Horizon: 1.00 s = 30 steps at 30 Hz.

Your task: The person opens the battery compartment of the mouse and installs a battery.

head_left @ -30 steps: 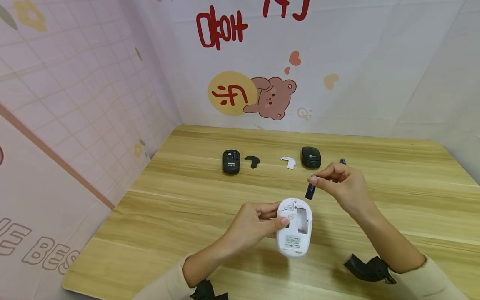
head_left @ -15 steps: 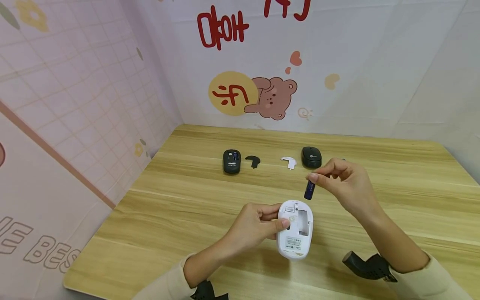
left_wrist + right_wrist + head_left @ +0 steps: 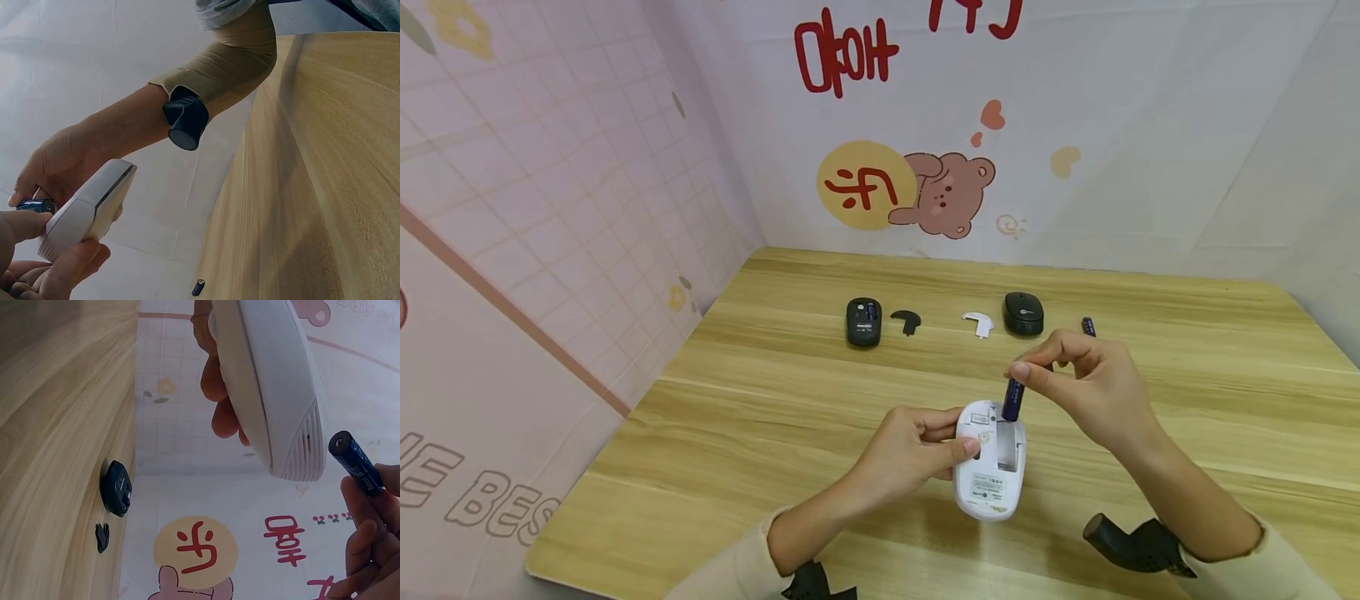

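Note:
My left hand (image 3: 917, 446) grips a white computer mouse (image 3: 988, 492) by its left side, underside up, thumb across its base. The mouse's battery compartment (image 3: 1006, 450) lies uncovered and holds nothing. Between thumb and fingers my right hand (image 3: 1093, 387) pinches a dark blue battery (image 3: 1012, 400) at its upper end. The battery's lower end overlaps the top of the compartment in the head view. In the right wrist view the battery (image 3: 356, 462) stands close beside the vented end of the white mouse (image 3: 281, 394).
Farther back on the wooden table (image 3: 775, 392) lie an upturned black mouse (image 3: 863, 323) with a battery inside, a black cover (image 3: 907, 322), a white cover (image 3: 978, 323) and an upright black mouse (image 3: 1023, 314). A loose battery (image 3: 1088, 326) lies beyond my right hand.
My right hand has brought the battery down and slightly left, from above the white mouse to the top of its compartment. The left hand and the white mouse have stayed nearly still.

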Each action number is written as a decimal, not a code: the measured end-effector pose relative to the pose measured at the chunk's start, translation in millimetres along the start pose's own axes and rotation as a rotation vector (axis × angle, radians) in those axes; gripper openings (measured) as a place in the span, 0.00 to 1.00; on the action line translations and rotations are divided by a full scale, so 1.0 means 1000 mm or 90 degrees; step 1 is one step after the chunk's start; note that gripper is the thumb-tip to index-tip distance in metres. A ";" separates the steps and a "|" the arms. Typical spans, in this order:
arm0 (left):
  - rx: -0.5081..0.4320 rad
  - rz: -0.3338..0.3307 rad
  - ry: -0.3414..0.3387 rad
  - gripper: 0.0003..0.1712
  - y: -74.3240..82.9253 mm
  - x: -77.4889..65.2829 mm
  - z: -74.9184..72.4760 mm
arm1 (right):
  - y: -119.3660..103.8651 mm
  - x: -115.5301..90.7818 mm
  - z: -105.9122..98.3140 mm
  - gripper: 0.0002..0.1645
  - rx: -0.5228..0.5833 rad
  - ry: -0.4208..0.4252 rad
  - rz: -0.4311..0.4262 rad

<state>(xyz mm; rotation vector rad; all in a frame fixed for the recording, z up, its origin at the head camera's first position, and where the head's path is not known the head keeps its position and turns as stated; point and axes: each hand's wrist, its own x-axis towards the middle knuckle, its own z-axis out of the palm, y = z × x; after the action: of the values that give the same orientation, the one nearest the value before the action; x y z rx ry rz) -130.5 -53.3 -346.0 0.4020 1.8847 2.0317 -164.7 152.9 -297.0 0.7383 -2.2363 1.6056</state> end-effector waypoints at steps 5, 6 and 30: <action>-0.002 0.001 -0.003 0.22 0.000 0.000 0.000 | 0.000 -0.003 0.001 0.07 0.007 -0.018 -0.005; -0.002 0.000 -0.002 0.22 0.001 0.000 0.000 | 0.000 -0.003 0.001 0.07 0.005 -0.022 -0.004; 0.005 0.009 0.000 0.22 0.004 -0.001 -0.001 | -0.001 -0.015 0.007 0.18 -0.086 -0.067 -0.097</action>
<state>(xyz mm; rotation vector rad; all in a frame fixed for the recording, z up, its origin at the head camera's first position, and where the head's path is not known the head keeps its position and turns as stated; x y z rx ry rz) -130.6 -55.0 -341.9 0.4195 1.8954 2.0344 -151.1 150.1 -306.5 0.9496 -2.2738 1.3601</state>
